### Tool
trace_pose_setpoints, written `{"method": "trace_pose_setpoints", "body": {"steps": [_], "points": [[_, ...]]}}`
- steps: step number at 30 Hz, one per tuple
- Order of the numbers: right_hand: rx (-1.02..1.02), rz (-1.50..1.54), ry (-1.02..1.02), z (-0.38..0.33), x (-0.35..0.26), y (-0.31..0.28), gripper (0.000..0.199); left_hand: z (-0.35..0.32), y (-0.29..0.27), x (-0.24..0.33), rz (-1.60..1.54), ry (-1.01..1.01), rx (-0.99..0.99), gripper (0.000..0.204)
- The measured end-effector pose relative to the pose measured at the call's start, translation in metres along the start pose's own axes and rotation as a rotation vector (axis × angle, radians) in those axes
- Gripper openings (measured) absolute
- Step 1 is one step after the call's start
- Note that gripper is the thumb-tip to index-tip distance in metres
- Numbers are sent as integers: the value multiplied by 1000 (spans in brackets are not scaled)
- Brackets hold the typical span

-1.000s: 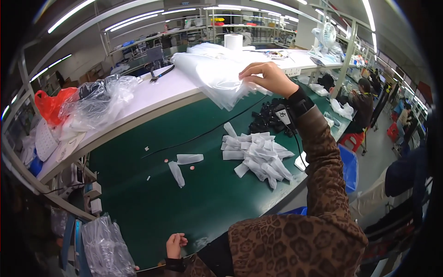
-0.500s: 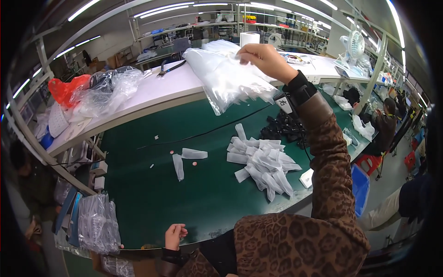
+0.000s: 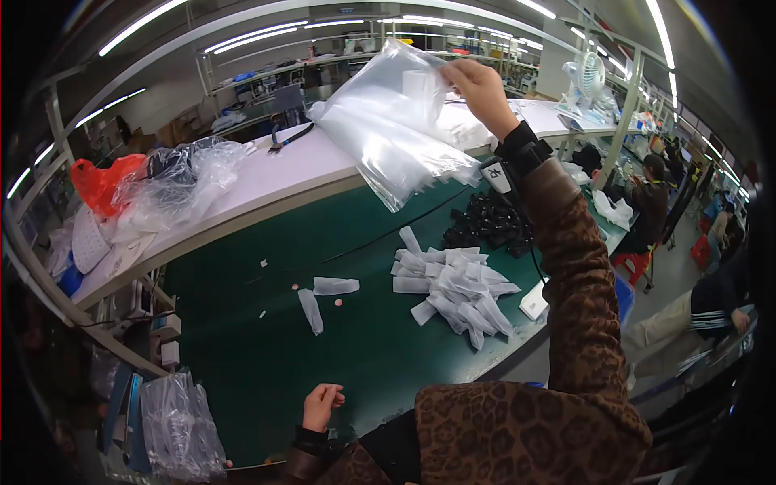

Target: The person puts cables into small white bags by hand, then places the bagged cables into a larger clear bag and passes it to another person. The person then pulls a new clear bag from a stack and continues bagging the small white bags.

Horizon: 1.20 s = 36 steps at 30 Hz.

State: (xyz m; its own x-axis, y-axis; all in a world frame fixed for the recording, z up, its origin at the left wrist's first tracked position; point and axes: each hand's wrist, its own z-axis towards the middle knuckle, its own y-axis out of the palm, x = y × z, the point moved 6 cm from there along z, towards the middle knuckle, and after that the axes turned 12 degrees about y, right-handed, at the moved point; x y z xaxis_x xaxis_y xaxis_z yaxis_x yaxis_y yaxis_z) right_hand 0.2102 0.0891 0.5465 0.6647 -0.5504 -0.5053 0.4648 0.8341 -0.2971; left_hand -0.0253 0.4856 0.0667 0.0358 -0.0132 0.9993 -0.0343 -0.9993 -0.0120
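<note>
My right hand [image 3: 478,93] is raised above the white shelf and pinches the upper edge of a large clear plastic bag [image 3: 364,141]. The bag hangs spread out over the shelf's front edge, and through it a white roll shows faintly. Low at the table's near edge, my left hand [image 3: 322,406] is loosely closed with nothing visible in it. On the green table lies a heap of small frosted plastic sleeves [image 3: 461,291]. Behind it is a pile of small black parts [image 3: 489,222]. Two single sleeves [image 3: 335,286] lie apart, left of the heap.
The white shelf [image 3: 267,174] crosses above the table's far side, bearing cutters [image 3: 289,137], a red bag [image 3: 105,184], crumpled clear plastic [image 3: 190,182] and a fan [image 3: 586,77]. Wrapped clear packages [image 3: 182,424] stand at the lower left. Other people sit at the right.
The bag has been lifted and spread wider, rising above the shelf with my right hand. My left hand has shifted slightly right and up. The whole view has turned a little.
</note>
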Motion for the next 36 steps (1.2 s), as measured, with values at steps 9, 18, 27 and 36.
{"method": "trace_pose_setpoints", "body": {"steps": [9,18,27,36], "points": [[233,-178,60,-10,-22,-28,18,38,18,35,44,63,-267,21],[6,81,-6,-88,-101,16,15,61,69,149,-89,419,-549,24],[-290,-149,-18,-147,-116,105,8,98,102,262,-686,538,-440,48],[-109,-142,164,-138,-102,98,10,162,68,238,-726,481,-221,18]]}}
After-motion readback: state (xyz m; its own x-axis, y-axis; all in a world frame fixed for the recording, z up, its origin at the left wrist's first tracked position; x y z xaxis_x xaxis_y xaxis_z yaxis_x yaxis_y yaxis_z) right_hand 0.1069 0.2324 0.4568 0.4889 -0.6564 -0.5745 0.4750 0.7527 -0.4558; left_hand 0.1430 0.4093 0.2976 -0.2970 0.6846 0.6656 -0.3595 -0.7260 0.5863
